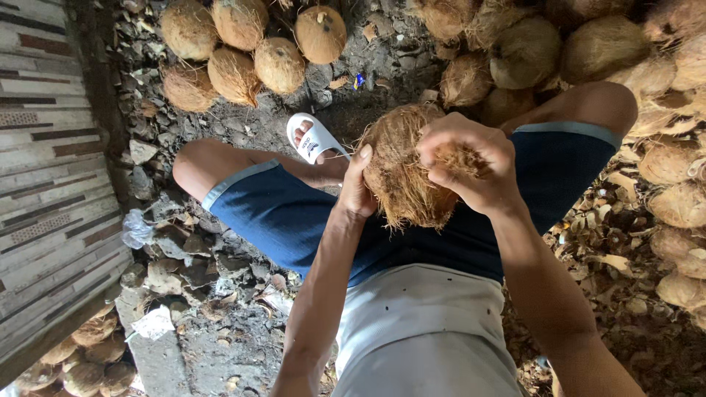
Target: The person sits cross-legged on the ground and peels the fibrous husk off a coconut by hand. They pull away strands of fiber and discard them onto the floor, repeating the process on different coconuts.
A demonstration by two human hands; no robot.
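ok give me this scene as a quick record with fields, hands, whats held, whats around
left hand: braces the side of the husked coconut
right hand: grips a tuft of husk fibre on the same coconut
posture: seated, knees apart, blue shorts, white sandal on one foot
around: pile of coconuts ahead, more at the right
ground: dirt strewn with husk scraps
side: patterned wall

the right hand (463, 165) covers part of the brown hairy coconut (401, 173), so its fingertips are buried in fibre. the left hand's (358, 187) palm is hidden behind it, maybe pressing flat.
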